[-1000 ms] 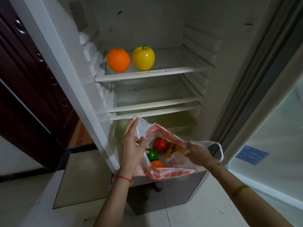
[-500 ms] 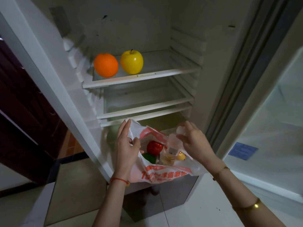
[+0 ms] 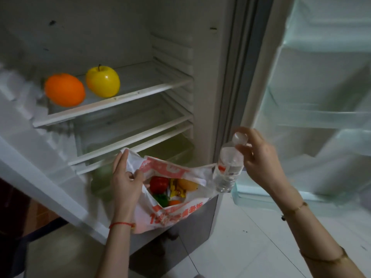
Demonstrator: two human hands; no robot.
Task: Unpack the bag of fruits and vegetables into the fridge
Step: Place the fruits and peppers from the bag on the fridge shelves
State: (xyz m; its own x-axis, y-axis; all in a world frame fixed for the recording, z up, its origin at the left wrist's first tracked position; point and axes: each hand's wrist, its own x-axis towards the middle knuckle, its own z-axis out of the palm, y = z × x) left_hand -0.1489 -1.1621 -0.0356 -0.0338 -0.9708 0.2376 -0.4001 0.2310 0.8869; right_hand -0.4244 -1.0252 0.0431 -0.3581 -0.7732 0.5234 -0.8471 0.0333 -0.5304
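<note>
The right hand's fingers (image 3: 244,142) pinch a clear bottle (image 3: 227,169) by its neck just under the cap, so it hangs free above the bag's (image 3: 174,213) right edge, ready to swing toward the fridge door shelf (image 3: 313,117) beyond them. The left hand (image 3: 125,177) grips the bag's rim, holding its mouth open. Far above-left of those fingers, an orange (image 3: 64,89) and a yellow apple (image 3: 102,81) sit on the top shelf (image 3: 140,93).
</note>
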